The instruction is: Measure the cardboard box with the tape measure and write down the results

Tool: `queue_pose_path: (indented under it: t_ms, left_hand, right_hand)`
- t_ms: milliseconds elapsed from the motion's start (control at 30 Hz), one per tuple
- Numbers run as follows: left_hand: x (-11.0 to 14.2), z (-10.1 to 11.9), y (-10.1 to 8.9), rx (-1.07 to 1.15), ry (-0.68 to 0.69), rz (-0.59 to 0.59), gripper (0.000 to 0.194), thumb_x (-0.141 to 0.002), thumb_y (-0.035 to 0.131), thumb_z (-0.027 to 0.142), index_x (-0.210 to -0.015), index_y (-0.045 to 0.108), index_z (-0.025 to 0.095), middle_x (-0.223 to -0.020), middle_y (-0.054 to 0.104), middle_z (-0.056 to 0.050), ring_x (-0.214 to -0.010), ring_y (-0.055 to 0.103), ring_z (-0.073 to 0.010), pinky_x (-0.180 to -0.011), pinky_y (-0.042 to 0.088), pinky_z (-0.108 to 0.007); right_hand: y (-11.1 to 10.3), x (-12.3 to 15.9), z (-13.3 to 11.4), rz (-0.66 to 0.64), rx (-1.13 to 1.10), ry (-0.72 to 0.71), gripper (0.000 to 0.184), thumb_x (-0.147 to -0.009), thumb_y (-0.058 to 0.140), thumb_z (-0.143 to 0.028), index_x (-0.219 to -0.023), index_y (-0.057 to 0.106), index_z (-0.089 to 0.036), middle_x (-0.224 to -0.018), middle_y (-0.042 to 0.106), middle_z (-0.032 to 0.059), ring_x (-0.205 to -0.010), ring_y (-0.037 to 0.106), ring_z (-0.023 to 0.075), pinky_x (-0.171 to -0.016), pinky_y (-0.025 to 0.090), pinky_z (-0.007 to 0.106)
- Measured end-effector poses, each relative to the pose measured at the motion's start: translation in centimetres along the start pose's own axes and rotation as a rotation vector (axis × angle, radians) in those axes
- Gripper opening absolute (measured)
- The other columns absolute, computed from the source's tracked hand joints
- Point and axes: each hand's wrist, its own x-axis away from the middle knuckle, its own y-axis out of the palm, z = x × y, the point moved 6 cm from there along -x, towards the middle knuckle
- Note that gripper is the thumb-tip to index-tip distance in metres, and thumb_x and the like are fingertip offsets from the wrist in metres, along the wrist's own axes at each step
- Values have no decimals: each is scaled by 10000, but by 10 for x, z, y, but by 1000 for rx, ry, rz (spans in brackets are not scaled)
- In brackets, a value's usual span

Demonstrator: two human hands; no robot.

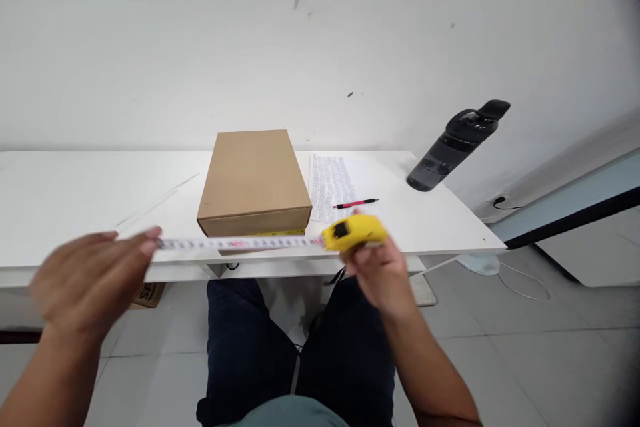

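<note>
The left hand (95, 273), blurred, has thumb and forefinger pinched together on the free end of a white tape blade (270, 242), the other fingers stretched out flat. The right hand (383, 277) is wrapped around the case of a yellow tape measure (363, 230), from which the blade runs out nearly level between the two hands; its markings are too smeared to read. Case and blade are held up near the front edge of a white desk (100, 193), and the blade crosses in front of the lower part of a closed brown cardboard box (257, 177); whether it touches the box cannot be told. The box sits close to the desk's front edge, left of the right-hand half. Just beside its right side lies a sheet of paper (330, 183) covered in dense writing, with a red and black pen (356, 203) lying partly over it. A dark bottle (445, 150) with a black lid stands by the desk's right edge, towards the back right corner. Below the front edge are the person's dark trousers (345, 353), and another cardboard box (149, 295) shows on the tiled floor (160, 387) beside the left hand's wrist. A pale wall (200, 47) with several dark scuffs rises behind the back edge.
</note>
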Motion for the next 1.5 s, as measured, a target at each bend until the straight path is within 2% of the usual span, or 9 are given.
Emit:
queue_pose_path:
  t_ms: [67,200,533,800,933,1067,1167,1300,1500]
  left_hand:
    - [16,-38,0,-117,-123,62,437,-878,704,244,-1300,666,349,-1225,747,112,-851,776,-211,-803,668,-442]
    - [41,-72,22,-128,-451,-118,411,-966,612,302,-1366,606,394,-1251,727,135,-1052,743,-249,-941,614,-480]
    - [-13,17,69,119,-291,-221,530,-919,657,351,-1437,550,315,-1359,691,-36,-1411,512,-354,-1099,490,-543]
    - [-13,8,70,97,-287,-176,549,-893,705,149,-1375,581,381,-1183,769,-4,-1264,638,-284,-1037,520,-489]
    - [-2,2,60,134,-391,-59,817,-883,728,138,-1561,323,348,-1035,803,-16,-1029,725,-245,-1002,520,-491]
    - [-11,43,45,86,-254,27,930,-807,798,95,-1566,303,303,-864,803,39,-797,719,-204,-934,528,-423]
    - [-34,98,49,182,-94,53,614,-748,850,81,-1245,592,333,-868,788,83,-792,698,-156,-981,511,-368]
    - [-64,155,80,471,-42,155,326,-785,846,140,-944,578,236,-901,786,62,-839,682,-111,-1078,477,-359]
    - [-96,169,125,326,-110,1,606,-862,618,721,-1189,649,212,-1025,766,-57,-1049,675,-226,-1201,346,-487]
  right_hand:
    - [-31,-28,-15,141,60,-155,425,-847,747,-531,-1224,634,-371,-921,622,23,-574,463,134,-529,441,310]
    - [-50,-74,-16,140,123,-199,506,-843,722,-537,-1316,590,-417,-1032,584,11,-610,445,118,-591,461,298]
    - [13,-81,10,-143,148,-127,652,-915,673,-515,-1507,419,-418,-972,570,-3,-654,499,125,-659,522,309]
    - [10,-85,12,-108,90,-102,647,-876,716,-532,-1468,480,-418,-1020,599,1,-614,482,99,-607,506,282]
    - [-10,-75,3,28,-21,-106,531,-787,807,-525,-1266,671,-339,-1009,643,12,-604,469,93,-517,446,246]
    - [-28,-37,2,179,-115,-86,422,-773,833,-506,-1125,755,-287,-962,677,19,-550,434,62,-443,381,199]
    - [-16,-2,15,147,-131,32,484,-741,861,-509,-1157,751,-287,-897,694,26,-531,459,76,-393,353,188]
    - [-7,31,32,101,-153,123,527,-760,849,-506,-1218,726,-278,-874,707,27,-500,468,72,-422,409,205]
    - [-75,39,45,446,-159,63,379,-810,795,-496,-1070,752,-224,-763,661,-15,-526,489,69,-556,509,225]
